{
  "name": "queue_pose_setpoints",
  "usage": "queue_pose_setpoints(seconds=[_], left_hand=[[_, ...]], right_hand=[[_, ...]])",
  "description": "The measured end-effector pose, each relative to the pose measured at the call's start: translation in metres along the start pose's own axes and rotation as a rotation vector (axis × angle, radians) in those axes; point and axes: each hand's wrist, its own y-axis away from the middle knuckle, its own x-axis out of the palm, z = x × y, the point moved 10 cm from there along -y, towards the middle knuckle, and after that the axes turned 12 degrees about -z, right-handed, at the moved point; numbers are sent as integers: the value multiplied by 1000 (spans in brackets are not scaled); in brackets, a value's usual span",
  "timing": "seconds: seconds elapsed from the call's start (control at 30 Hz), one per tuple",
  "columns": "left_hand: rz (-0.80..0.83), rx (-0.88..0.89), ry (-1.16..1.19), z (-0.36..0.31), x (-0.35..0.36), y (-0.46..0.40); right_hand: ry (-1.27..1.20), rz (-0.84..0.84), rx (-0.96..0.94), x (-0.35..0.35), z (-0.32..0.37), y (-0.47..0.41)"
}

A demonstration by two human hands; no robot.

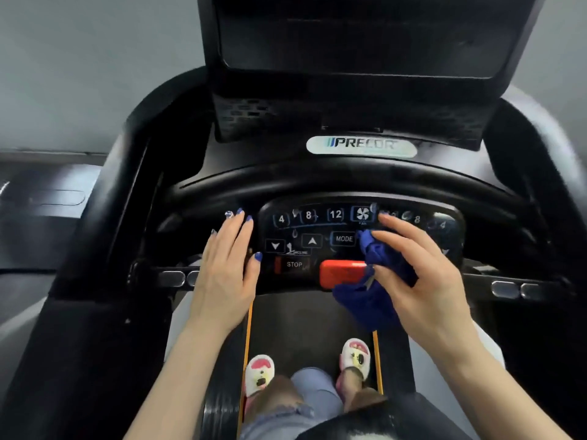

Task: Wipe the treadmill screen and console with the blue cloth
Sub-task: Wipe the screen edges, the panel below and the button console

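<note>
The black treadmill console (320, 230) with lit buttons and droplets of liquid sits in the middle of the head view. Above it stands the dark screen (365, 36). My right hand (422, 281) holds the bunched blue cloth (371, 296) against the right half of the button panel, beside the MODE key. The cloth hangs down over part of the red stop button (340, 273). My left hand (227, 268) rests flat with fingers spread on the console's left edge, holding nothing.
A curved black handlebar (349, 176) arches over the button panel. Silver grip sensors (514, 289) sit on the side bars. My feet in white slippers (260, 373) stand on the dark belt (305, 328) below. A grey wall lies behind.
</note>
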Motion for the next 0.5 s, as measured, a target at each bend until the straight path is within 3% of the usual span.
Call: queue_pose_setpoints(seconds=[0.23, 0.5], left_hand=[[82, 247, 29, 15, 11, -17], [118, 406, 58, 33, 19, -18]], right_hand=[[38, -96, 121, 67, 11, 74], [162, -296, -47, 157, 50, 103]])
